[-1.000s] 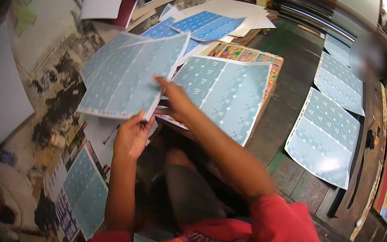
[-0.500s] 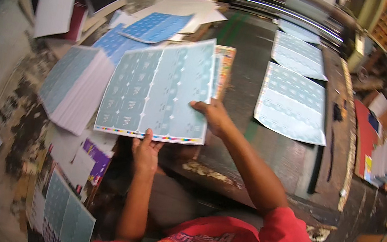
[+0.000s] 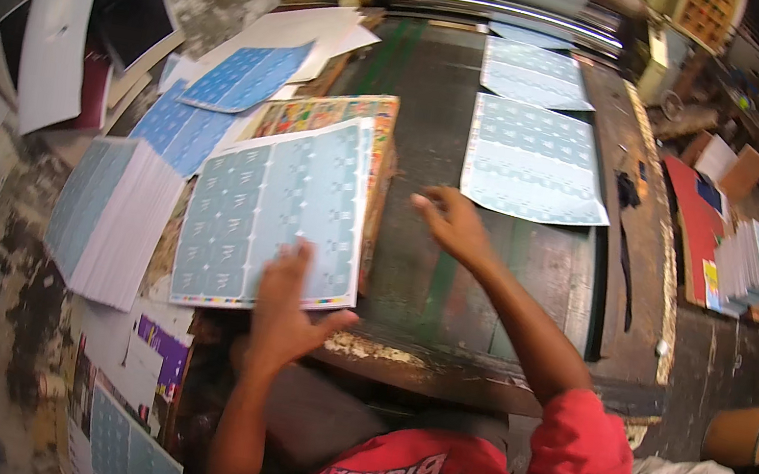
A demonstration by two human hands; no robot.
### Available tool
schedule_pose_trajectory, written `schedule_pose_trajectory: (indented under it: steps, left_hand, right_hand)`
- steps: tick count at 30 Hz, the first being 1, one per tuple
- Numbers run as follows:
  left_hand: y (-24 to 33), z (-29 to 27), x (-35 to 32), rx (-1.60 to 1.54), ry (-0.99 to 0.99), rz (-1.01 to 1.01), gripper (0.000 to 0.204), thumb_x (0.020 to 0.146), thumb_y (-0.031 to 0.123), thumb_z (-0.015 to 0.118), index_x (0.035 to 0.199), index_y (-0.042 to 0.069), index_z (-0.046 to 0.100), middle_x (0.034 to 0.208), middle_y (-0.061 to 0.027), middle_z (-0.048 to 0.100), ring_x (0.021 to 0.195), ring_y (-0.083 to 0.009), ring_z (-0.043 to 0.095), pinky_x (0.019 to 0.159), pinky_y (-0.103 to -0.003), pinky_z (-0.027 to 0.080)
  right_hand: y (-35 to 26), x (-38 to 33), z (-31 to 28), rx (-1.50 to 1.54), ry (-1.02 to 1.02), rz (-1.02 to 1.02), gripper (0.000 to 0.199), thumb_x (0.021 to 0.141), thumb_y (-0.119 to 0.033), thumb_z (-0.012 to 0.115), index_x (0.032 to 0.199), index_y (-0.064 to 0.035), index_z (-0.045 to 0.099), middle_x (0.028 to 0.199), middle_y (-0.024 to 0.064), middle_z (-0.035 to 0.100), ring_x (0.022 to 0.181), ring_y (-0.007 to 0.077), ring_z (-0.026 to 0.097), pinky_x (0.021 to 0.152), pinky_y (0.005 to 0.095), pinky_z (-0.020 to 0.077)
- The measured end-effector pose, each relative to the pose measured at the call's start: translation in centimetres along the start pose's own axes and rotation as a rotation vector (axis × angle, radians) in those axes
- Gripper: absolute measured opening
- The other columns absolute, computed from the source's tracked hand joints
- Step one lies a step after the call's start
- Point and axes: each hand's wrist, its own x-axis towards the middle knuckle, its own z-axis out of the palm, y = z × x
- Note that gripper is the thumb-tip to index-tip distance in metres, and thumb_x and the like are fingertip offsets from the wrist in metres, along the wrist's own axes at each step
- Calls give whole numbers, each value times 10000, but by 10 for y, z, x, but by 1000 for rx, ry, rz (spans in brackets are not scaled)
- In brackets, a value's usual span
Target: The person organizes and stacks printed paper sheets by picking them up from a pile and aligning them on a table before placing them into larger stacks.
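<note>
Both the left hand and the right hand are free of paper. On the left, the fingers are extended close together and the thumb stands wide; motion blur leaves me unable to tell whether they touch the sheet. On the right, thumb and forefinger are slightly parted with nothing between them, above the dark belt.

Under the left fingers, left of centre in the frame, lies the light-blue printed sheet, resting on a multicoloured patterned base. Upper right of centre, the nearest belt sheet lies flat on the belt, beyond the right hand. Further up are a second belt sheet and, at the top, the machine rollers. At the left of the frame leans a fanned paper stack.

Step in hand, as I judge it: settling the printed sheet on its base, the right hand free for collecting. Next move, in my judgement: steady the printed sheet with the left palm; pinch the nearest belt sheet lightly by its near edge, avoiding creases.
</note>
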Motion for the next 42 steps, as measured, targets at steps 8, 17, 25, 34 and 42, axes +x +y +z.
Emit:
schedule_pose_trajectory:
  steps: [8,17,25,34,42]
  left_hand:
    - [3,30,-51,-168,-47,-41,662,834,493,674,1359,118,529,1449,-109,468,1378,-372,359,1120,-537,235]
    - [2,30,-28,-475,281,-256,242,945,265,587,1004,56,694,967,-117,700,927,-302,630,913,-432,408]
    - [44,30,-24,-574,124,95,368,982,362,509,905,28,642,980,-116,696,980,-313,635,1059,-524,313]
    - [21,16,-16,-10,-142,77,759,868,551,590,1427,64,425,1510,-170,357,1425,-378,264,1150,-545,156]
    - [1,27,-20,-365,-81,-51,412,991,297,492,1287,20,568,1383,-163,521,1348,-384,406,1142,-512,209]
  right_hand:
    - [44,-104,-38,412,-58,372,494,967,-420,554,1141,36,631,1043,126,665,986,231,610,899,372,472]
    - [-7,-152,-32,789,-218,538,460,988,-384,529,1225,6,592,1057,101,665,899,130,603,842,286,494]
    - [-28,-152,-51,1170,-380,570,360,985,-326,528,1111,9,568,743,71,622,676,151,603,769,316,526]
    - [49,-162,-24,1368,121,932,301,993,-321,500,940,-28,541,694,82,594,594,177,537,749,435,538]
    - [117,-112,-22,1380,284,908,439,1017,-399,414,1004,18,549,834,107,619,680,174,557,828,441,521]
